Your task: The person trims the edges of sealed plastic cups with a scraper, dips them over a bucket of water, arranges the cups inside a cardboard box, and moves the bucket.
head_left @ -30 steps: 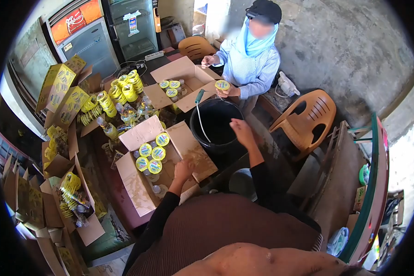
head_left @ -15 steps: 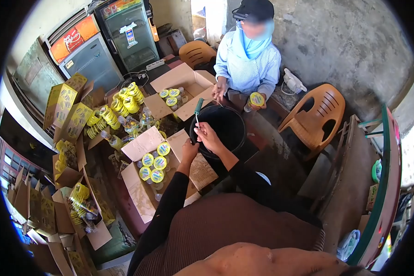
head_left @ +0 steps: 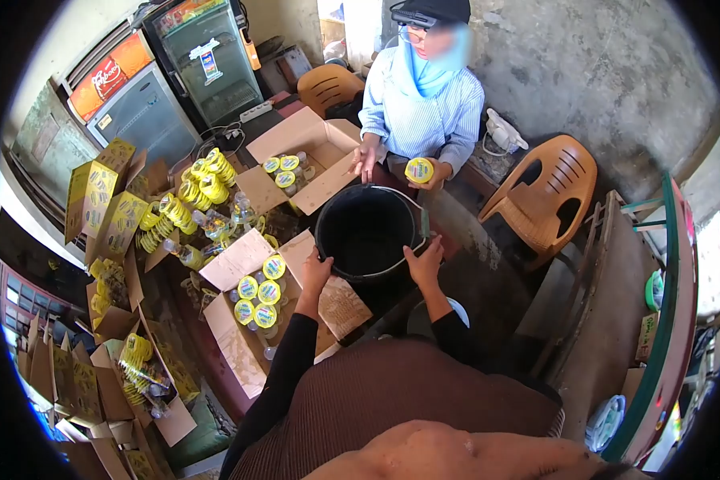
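Observation:
A black bucket [head_left: 363,202] stands in front of me, open end up, its dark inside showing nothing I can make out. My left hand [head_left: 316,270] is closed on its left rim. At the right rim my right hand [head_left: 426,262] is also closed, beside the wire handle with its green grip [head_left: 425,222]. Left of the bucket, an open cardboard box [head_left: 230,340] holds several clear plastic cups [head_left: 267,293] with yellow lids. Across from me, a person in a striped shirt [head_left: 424,120] holds one yellow-lidded cup [head_left: 419,170]; that person's other hand is near the bucket's far rim.
A second open carton [head_left: 328,142] with lidded cups stands behind the bucket. Bundles of yellow lids [head_left: 208,180] and more cartons [head_left: 108,200] crowd the left side. An orange plastic chair [head_left: 548,192] is at the right. Two glass-door fridges [head_left: 208,68] stand at the back left.
The wire handle has swung from the bucket's left side to its right. My right hand has moved from the handle to the right rim; my left hand has shifted slightly left along the bucket.

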